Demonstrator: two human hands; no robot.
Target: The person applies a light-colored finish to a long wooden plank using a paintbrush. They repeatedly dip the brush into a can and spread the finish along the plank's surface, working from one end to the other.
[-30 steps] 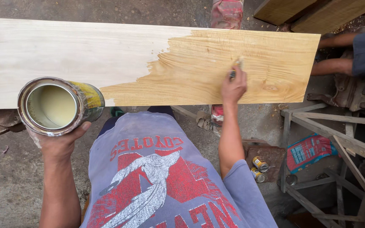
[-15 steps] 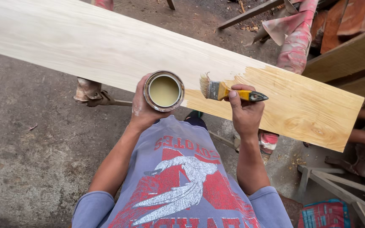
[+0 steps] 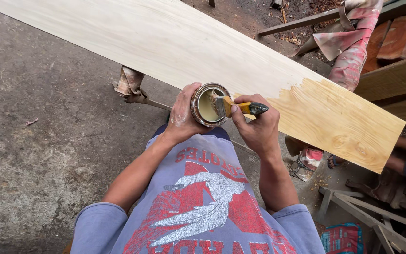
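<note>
The left hand (image 3: 182,117) wraps around a small round can (image 3: 208,105) held at the near edge of the long board (image 3: 175,42), the right hand (image 3: 258,127) grips a yellow brush (image 3: 233,107) dipped inside it, and bare concrete floor (image 3: 38,122) lies open to the left.

The plank (image 3: 175,44) is pale cream along most of its length; its right end turns golden yellow with darker brown grain swirls. The can (image 3: 210,104) has a silvery rim and holds a creamy beige liquid. The brush (image 3: 233,107) has a yellow handle with a dark grey tip and pale bristles. The shirt (image 3: 198,207) is grey-blue with a red and white print. The floor (image 3: 38,141) is mottled grey. A cloth (image 3: 353,47) is faded red and white.
</note>
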